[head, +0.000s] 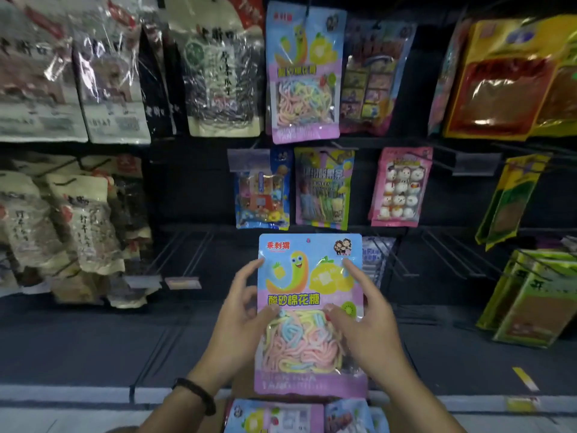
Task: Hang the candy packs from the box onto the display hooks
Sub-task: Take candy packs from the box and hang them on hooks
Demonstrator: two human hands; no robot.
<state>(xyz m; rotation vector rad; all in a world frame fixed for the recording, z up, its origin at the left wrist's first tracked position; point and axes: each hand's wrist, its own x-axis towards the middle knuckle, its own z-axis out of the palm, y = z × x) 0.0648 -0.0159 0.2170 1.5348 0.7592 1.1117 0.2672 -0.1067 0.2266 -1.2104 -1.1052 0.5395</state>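
- Some bare wire hooks (187, 254) stick out at about 10 o'clock from the pack, and nothing hangs on them
- The left hand (240, 310) grips the candy pack (309, 307) at the pack's 9 o'clock, with the thumb on the front and the fingers curled round the edge
- The candy pack is up in the air in front of the shelves, standing straight between both hands, and it is not on a hook yet
- I think it is light. It is a shiny plastic bag, so it may slip and it will bend easily
- Soft, squishy candy ropes fill the bottom half, so I guess the bottom is the heavy, lumpy part and the top is flat and thin
- A small hole (308, 240) sits at the pack's 12 o'clock, and that looks like the spot for a hook. It would be best to hold the pack up high, on both sides of the hole, so the top does not flop
- A twin pack (304, 73) already hangs high up at 12 o'clock
- The box (242, 389) is at 6 o'clock with more packs (274, 417) lying in it
- The right hand (365, 310) grips the pack at 3 o'clock in the same way, thumb in front and fingers wrapped round the edge
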